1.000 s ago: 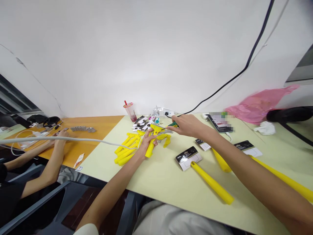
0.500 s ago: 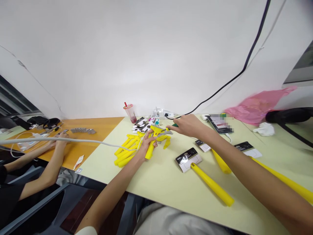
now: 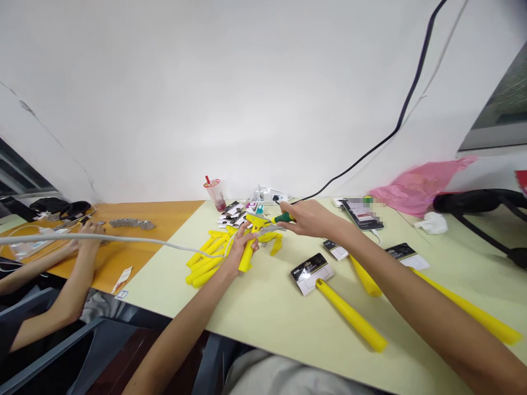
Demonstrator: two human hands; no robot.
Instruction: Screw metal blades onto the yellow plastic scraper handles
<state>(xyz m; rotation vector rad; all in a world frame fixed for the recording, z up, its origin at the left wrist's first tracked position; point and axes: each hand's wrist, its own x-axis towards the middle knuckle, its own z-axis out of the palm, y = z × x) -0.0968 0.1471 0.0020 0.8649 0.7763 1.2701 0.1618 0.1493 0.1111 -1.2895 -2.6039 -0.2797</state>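
My left hand (image 3: 237,248) is closed around the handle of a yellow scraper (image 3: 246,258), its wide head pointing up and away from me. In my right hand (image 3: 308,217) is a screwdriver (image 3: 284,218) with a green handle, gripped from above near its back end. The screwdriver points left and reaches the scraper's head; whether its tip sits in a screw is too small to tell. Beside my left hand lies a pile of yellow handles (image 3: 201,269). Loose yellow head pieces (image 3: 275,245) rest on the table just behind the scraper.
Carded yellow scrapers (image 3: 352,318) lie at the right. Black-and-white cards (image 3: 231,215) are heaped near a drink cup (image 3: 214,193) and a power strip (image 3: 269,195). A phone (image 3: 362,214) and pink bag (image 3: 420,186) sit farther right. A white cable (image 3: 135,237) crosses left, near a co-worker's hands (image 3: 90,233).
The view has shifted slightly. My right hand's fingers have changed their hold, so more of the green screwdriver handle shows. My left hand keeps its grip on the scraper.
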